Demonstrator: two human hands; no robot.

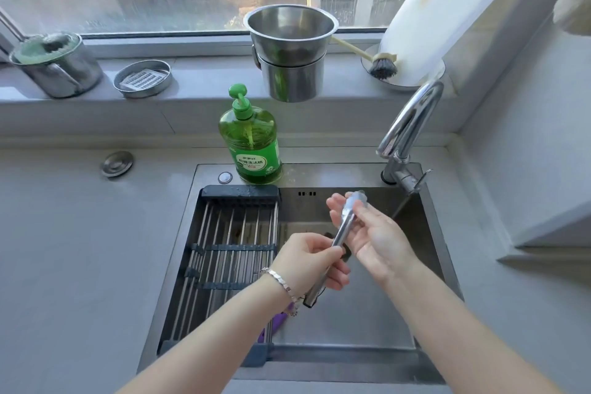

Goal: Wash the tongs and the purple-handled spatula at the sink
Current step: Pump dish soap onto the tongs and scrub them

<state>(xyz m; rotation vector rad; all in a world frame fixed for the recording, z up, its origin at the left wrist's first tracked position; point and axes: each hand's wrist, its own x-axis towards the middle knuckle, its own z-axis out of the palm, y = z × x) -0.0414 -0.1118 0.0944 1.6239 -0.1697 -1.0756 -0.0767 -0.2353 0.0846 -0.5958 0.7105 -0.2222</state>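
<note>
Left hand (308, 261) around tongs (340, 232)

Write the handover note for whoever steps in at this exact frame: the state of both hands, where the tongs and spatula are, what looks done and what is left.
Left hand: closed around the lower shaft of the tongs, held over the sink.
Right hand: open, palm and fingers against the tongs' upper end, apparently rubbing it.
Tongs: closed, tilted, tip up toward the faucet; a thin stream of water runs beside the right hand.
Purple-handled spatula: only a purple bit shows in the sink by the drying rack, mostly hidden behind the left wrist.
Done: tongs wash under way; whether soap was used is unclear.
Left: finish and set down the tongs, then wash the spatula.
</note>
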